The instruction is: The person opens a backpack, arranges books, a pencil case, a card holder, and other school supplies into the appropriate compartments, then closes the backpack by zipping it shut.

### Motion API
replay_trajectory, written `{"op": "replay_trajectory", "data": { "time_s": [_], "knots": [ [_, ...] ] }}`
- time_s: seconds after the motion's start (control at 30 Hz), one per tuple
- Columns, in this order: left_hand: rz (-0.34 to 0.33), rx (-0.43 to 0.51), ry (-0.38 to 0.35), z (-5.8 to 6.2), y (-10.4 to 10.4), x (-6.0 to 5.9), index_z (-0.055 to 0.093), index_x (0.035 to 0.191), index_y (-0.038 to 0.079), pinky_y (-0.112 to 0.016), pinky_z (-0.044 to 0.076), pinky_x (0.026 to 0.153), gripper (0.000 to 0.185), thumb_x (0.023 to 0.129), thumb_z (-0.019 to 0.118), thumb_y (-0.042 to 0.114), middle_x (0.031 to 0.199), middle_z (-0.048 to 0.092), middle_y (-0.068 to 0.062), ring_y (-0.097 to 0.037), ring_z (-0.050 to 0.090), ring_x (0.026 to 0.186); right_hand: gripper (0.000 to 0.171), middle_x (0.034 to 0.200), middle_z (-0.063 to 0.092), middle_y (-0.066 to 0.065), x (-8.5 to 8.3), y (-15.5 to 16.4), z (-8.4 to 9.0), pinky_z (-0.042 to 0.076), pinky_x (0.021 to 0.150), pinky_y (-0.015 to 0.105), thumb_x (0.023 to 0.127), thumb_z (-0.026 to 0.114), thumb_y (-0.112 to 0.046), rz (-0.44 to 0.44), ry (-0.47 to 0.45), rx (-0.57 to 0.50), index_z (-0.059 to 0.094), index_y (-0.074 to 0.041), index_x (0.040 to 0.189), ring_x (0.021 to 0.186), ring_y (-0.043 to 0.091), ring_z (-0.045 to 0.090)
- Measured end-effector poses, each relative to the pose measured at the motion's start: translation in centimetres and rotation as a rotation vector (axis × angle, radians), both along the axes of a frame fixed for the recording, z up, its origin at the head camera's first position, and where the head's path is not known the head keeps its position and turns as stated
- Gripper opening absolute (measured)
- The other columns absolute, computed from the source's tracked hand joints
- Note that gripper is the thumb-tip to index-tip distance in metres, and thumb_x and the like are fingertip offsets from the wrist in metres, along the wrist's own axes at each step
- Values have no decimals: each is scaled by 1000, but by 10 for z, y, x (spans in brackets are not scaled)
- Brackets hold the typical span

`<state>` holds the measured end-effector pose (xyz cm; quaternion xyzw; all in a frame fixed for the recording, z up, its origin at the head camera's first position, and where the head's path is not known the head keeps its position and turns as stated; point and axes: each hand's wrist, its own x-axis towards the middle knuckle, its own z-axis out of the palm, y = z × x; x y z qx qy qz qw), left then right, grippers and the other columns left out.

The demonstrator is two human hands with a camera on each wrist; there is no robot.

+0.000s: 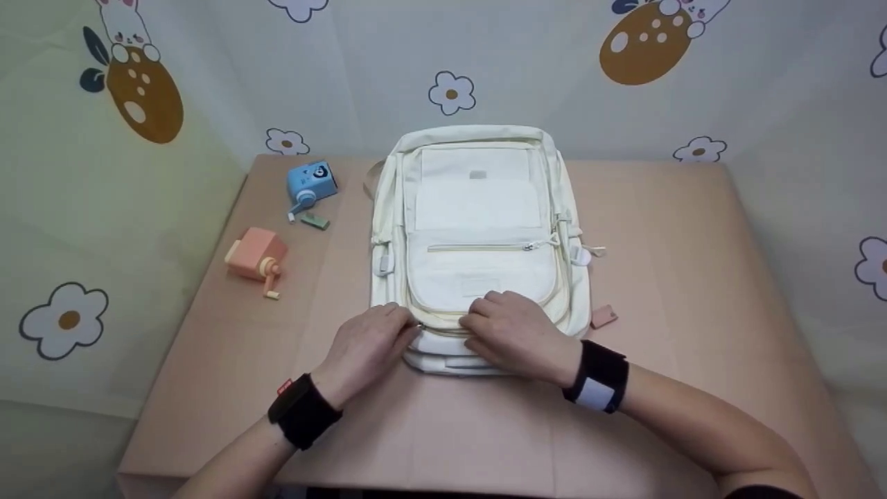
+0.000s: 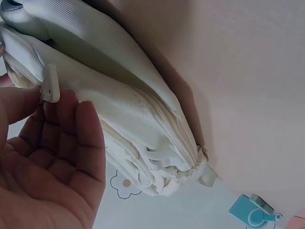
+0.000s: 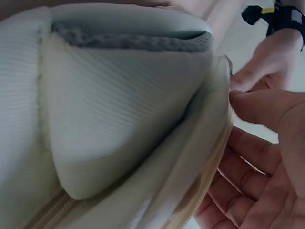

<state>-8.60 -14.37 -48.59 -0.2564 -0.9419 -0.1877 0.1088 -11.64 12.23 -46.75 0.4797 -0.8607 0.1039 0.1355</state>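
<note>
Mostly beyond left hand (image 1: 371, 339), pinching zipper pull (image 2: 50, 86), and right hand (image 1: 520, 336), pinching edge (image 3: 220, 112): backpack (image 1: 478, 208).

The thumb and curled fingers (image 2: 88, 138) of the left hand (image 2: 50, 164) pinch a pale, flat, rounded-end zipper pull (image 2: 51, 86). Right beside and beyond them spreads a cream, ribbed-fabric backpack (image 2: 95, 88). To the fingers' right, past the backpack, lies a pinkish-beige bench (image 2: 243, 95); farther off, below their level, sits a blue, boxy, crank-handled gadget (image 2: 244, 210), well apart.

Head cam above, fwd/down; wrist cams close on backpack (image 1: 478, 267), in all 3
</note>
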Motion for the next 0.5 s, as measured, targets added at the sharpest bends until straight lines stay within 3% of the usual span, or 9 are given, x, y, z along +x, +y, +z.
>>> {"op": "replay_trajectory", "data": {
  "time_s": [0.17,0.3,0.5],
  "knots": [
    [-12,8,36,2,-2,-1,67,92,16,-31,47,58,10,93,77,17,79,60,6,-14,58,71,7,85,62,-2,0,-2,-5,46,62,33,95,71,-22,-18,30,-3,71,-15,92,73,18,56],
    [-21,15,53,3,-4,-2,67,92,16,-32,47,58,10,93,77,16,79,62,6,-14,60,72,14,81,60,-3,1,-3,-9,45,59,33,99,66,-21,-13,60,-21,70,-15,88,69,17,55],
    [-47,-8,99,7,-9,-7,67,92,14,-31,47,57,10,93,76,15,80,63,5,-13,59,70,16,77,58,-2,3,-3,-9,44,56,33,99,67,-22,-8,92,-44,69,-14,85,66,18,55]
  ]
}}
